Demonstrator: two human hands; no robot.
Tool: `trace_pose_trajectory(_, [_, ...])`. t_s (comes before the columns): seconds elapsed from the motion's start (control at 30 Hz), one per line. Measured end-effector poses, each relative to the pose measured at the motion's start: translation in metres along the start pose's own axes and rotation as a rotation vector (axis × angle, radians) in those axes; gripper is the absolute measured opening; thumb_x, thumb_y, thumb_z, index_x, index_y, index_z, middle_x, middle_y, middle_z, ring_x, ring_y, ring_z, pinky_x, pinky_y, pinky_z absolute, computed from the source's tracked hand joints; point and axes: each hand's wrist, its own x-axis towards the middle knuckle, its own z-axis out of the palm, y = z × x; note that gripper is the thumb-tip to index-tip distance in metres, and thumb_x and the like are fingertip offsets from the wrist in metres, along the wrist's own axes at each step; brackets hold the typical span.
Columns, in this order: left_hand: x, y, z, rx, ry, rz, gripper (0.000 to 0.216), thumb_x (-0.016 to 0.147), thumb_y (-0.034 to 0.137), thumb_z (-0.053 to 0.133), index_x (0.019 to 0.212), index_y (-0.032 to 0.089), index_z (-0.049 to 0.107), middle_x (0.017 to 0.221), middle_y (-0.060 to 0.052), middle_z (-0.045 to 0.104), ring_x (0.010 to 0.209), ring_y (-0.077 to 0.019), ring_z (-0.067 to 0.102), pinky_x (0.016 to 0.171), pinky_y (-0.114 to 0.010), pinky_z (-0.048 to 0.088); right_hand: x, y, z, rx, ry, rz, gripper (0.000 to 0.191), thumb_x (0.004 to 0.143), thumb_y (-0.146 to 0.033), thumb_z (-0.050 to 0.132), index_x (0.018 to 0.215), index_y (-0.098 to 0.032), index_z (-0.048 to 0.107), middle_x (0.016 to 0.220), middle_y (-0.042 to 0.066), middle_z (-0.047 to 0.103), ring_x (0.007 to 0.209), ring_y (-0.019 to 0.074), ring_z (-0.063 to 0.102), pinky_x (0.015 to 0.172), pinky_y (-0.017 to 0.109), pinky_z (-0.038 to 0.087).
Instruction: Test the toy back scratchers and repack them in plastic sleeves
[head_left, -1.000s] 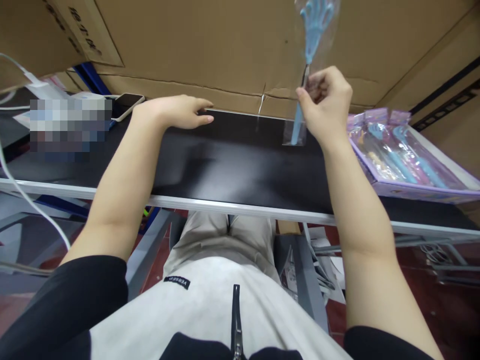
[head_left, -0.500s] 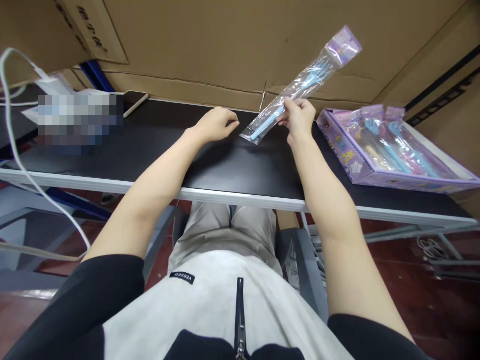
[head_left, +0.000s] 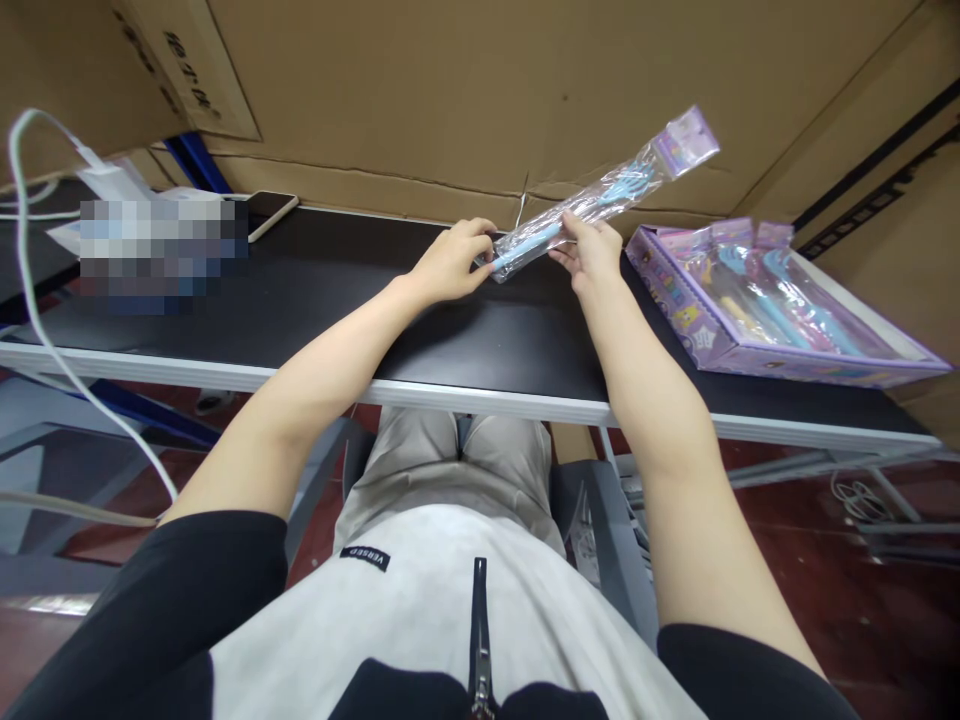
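Observation:
A light blue back scratcher (head_left: 541, 238) with a finger-like head lies inside a clear plastic bag with a purple header (head_left: 686, 142). It is held at a slant above the tabletop, header end up and to the right. My right hand (head_left: 594, 250) is closed on the middle of the bag, thumb on top. At the lower left end, my left hand (head_left: 456, 262) pinches the bag's bottom corner between thumb and fingers. To the right stands an open purple display box (head_left: 705, 335) holding several similar bagged back scratchers (head_left: 780, 300).
The black tabletop (head_left: 315, 290) has a pale metal front edge. A phone (head_left: 271, 214) lies at the back left, near a white charger (head_left: 116, 182) with a cable and a blurred-out item. Cardboard (head_left: 420, 90) walls off the back and sides.
My left hand has moved right and taken hold of the bag's lower end. The bag has tipped flatter, its header end coming down, with my right hand still on it.

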Motion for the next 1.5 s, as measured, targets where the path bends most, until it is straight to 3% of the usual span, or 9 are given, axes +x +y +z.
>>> trace_pose_trajectory(0.47, [0.001,-0.006,0.003,0.066,0.028,-0.064,0.029,0.100,0.046,0.064,0.101,0.020,0.077,0.144,-0.017,0.071,0.133,-0.0398,0.064,0.115,-0.061,0.050,-0.017,0.004,0.012,0.055,-0.086,0.036,0.050,0.079,-0.051,0.096,0.088,-0.025,0.054,0.089,0.001,0.070,0.098,0.0234,0.077,0.085,0.044,0.071])
trace_pose_trajectory(0.6, [0.002,-0.006,0.002,0.066,0.033,-0.090,0.027,0.098,0.041,0.062,0.101,0.019,0.078,0.141,-0.017,0.073,0.130,-0.0388,0.065,0.116,-0.061,0.049,-0.012,0.006,0.011,0.044,-0.076,0.064,0.054,0.079,-0.065,0.091,0.091,-0.026,0.056,0.090,0.002,0.069,0.098,0.0257,0.077,0.084,0.048,0.071])
trace_pose_trajectory(0.73, [0.002,-0.002,-0.001,0.063,0.021,-0.107,0.028,0.096,0.037,0.060,0.102,0.017,0.079,0.141,-0.018,0.073,0.130,-0.0397,0.065,0.118,-0.063,0.048,0.003,0.008,0.001,0.082,-0.017,0.067,0.059,0.085,-0.083,0.075,0.095,-0.027,0.059,0.094,0.004,0.072,0.101,0.0268,0.078,0.083,0.046,0.071])
trace_pose_trajectory(0.9, [0.002,-0.001,-0.002,0.036,0.032,-0.106,0.026,0.095,0.035,0.062,0.104,0.019,0.080,0.140,-0.015,0.073,0.132,-0.0396,0.063,0.119,-0.064,0.046,0.020,0.009,-0.016,0.053,0.015,0.063,0.063,0.088,-0.089,0.063,0.097,-0.027,0.061,0.102,0.008,0.076,0.104,0.0274,0.078,0.080,0.044,0.071])
trace_pose_trajectory(1.17, [0.002,0.003,-0.003,0.031,0.015,-0.137,0.023,0.096,0.032,0.063,0.104,0.018,0.079,0.142,-0.016,0.072,0.136,-0.0400,0.062,0.121,-0.063,0.043,0.032,0.009,-0.026,0.057,0.074,0.068,0.055,0.090,-0.082,0.063,0.106,-0.029,0.066,0.097,0.006,0.076,0.097,0.0281,0.077,0.081,0.048,0.070])
trace_pose_trajectory(1.33, [0.001,0.007,-0.007,0.034,0.006,-0.171,0.024,0.096,0.030,0.063,0.104,0.016,0.080,0.143,-0.016,0.072,0.137,-0.0398,0.062,0.123,-0.061,0.042,0.038,0.006,-0.033,0.159,0.176,0.140,0.034,0.100,-0.059,0.059,0.108,-0.027,0.065,0.097,0.006,0.074,0.096,0.0240,0.077,0.083,0.042,0.070])
trace_pose_trajectory(1.5, [0.001,0.009,-0.008,0.028,0.029,-0.185,0.023,0.097,0.031,0.064,0.105,0.017,0.080,0.142,-0.017,0.074,0.139,-0.0414,0.061,0.124,-0.063,0.040,0.053,0.005,-0.043,0.159,0.252,0.114,0.025,0.098,-0.050,0.064,0.107,-0.027,0.068,0.095,0.006,0.073,0.098,0.0245,0.077,0.082,0.043,0.070])
